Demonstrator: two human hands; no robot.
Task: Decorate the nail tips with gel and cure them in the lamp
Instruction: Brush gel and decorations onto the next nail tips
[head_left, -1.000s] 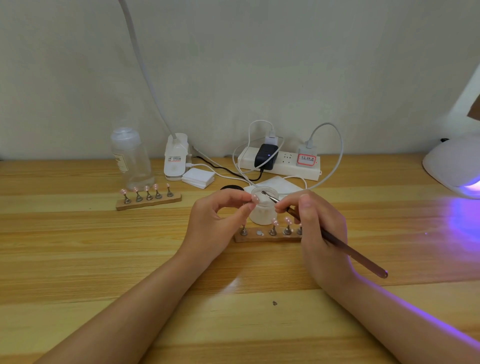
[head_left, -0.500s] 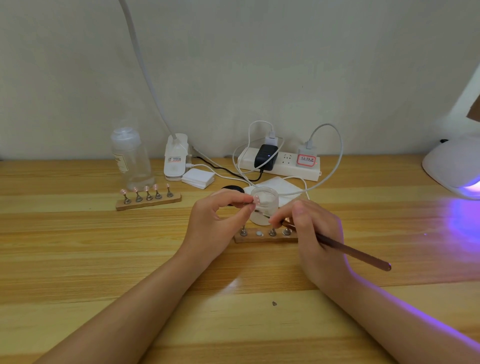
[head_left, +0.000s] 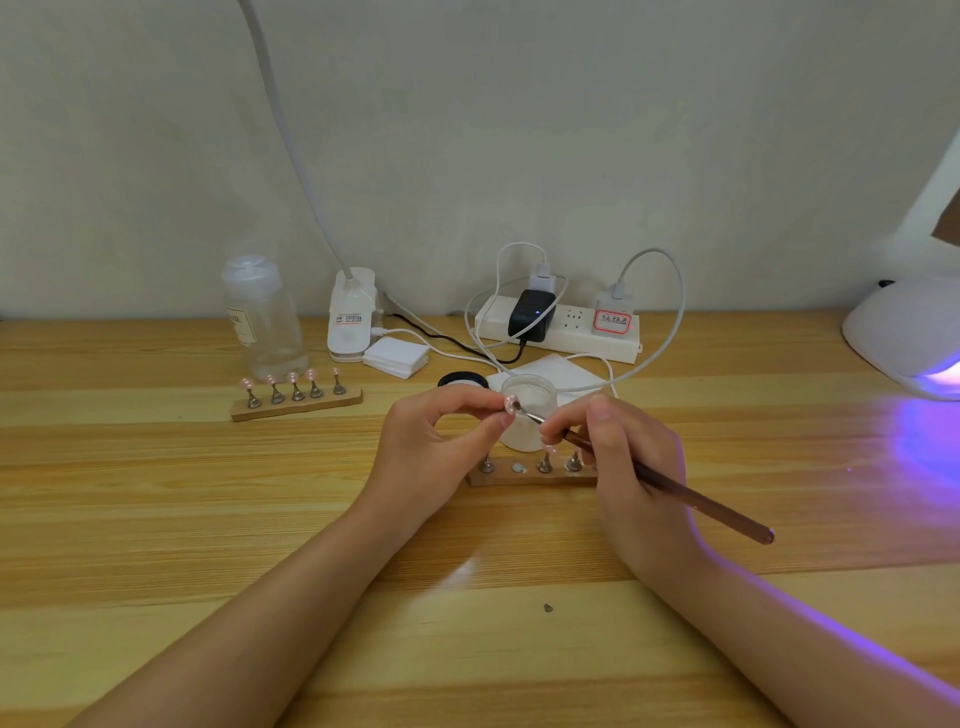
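The left hand (head_left: 431, 447) pinches a small pink nail tip (head_left: 510, 404) between thumb and forefinger, raised above the wooden surface (head_left: 208, 519) and in front of an open frosted jar (head_left: 529, 415); the right hand (head_left: 623, 457) has its grip closed around a thin brown brush (head_left: 670, 486), held like a pen, with the bristle end touching the nail tip and the handle slanting down to the right; just beneath the hands lies a wooden holder strip (head_left: 530, 475) with metal stands, one socket bare and a pink tip on a stand partly hidden behind the right fingers (head_left: 563, 423); a second wooden strip (head_left: 296, 405) sits well apart to the left, carrying five stands each topped with a pink tip; behind it stands a clear plastic bottle (head_left: 262, 319), and beside that the white base of a clip lamp (head_left: 350, 322) and a small stack of white pads (head_left: 397, 357); the jar's black lid (head_left: 462, 381) lies just left of the jar; a white power strip (head_left: 558, 330) with plugs and looping cables runs along the wall; at the far right edge the white curing lamp (head_left: 904, 338) glows violet, casting purple light across the surface and the right forearm.
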